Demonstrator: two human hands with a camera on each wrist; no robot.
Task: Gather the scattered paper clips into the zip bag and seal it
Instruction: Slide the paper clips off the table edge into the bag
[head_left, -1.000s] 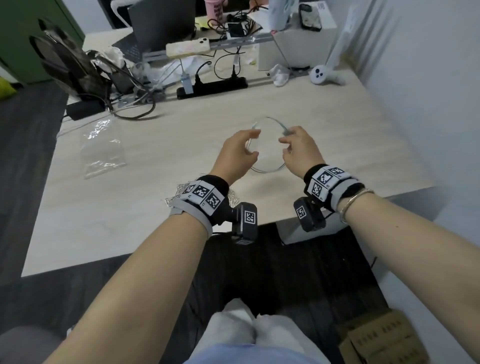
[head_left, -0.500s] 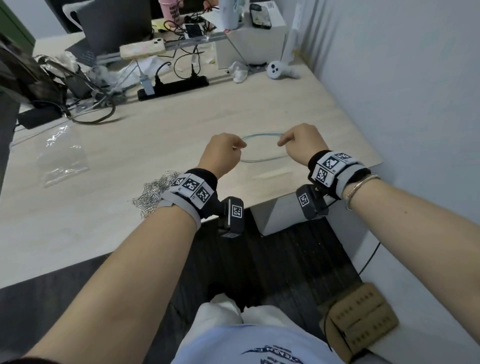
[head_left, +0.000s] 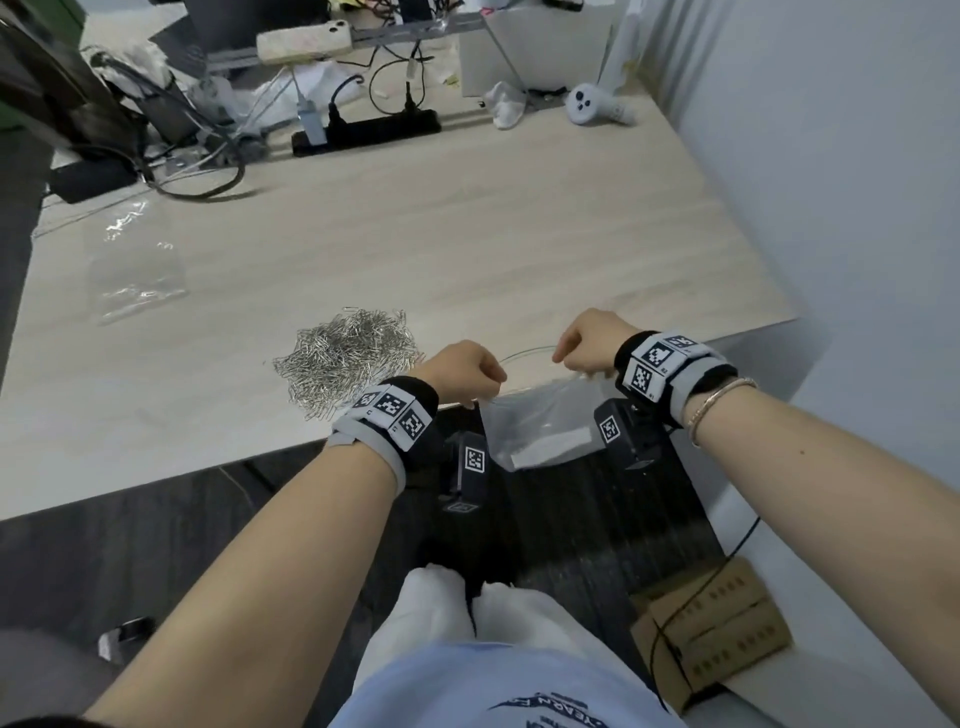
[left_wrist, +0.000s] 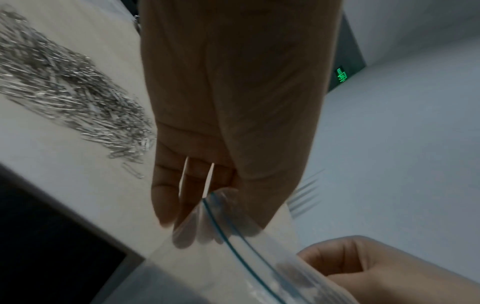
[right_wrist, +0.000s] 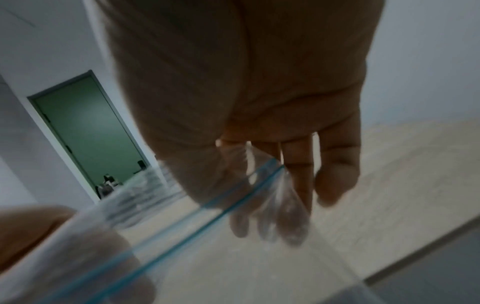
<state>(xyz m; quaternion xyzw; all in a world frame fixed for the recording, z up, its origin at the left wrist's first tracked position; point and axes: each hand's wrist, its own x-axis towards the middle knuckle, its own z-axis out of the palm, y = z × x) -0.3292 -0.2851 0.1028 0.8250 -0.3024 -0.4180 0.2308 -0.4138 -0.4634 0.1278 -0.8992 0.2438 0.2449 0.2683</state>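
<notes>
1. Both hands pinched the zip bag (head_left: 540, 423) – left hand (head_left: 462, 371) and right hand (head_left: 587, 340) at its mouth, hung off the table (head_left: 467, 249) edge.
2. Paper clips (head_left: 348, 358) lay heaped beside the left hand – a careless sweep could have spilled them floorward.

The zip bag (head_left: 540, 426) I hold is thin clear plastic, glossy, with a blue-green seal strip. The paper clips (head_left: 348, 358) are shiny silver metal wire. The table (head_left: 467, 249) is pale, matt wood grain.

both arms extended; left hand (head_left: 464, 370) and right hand (head_left: 589, 340) each pinching.
</notes>
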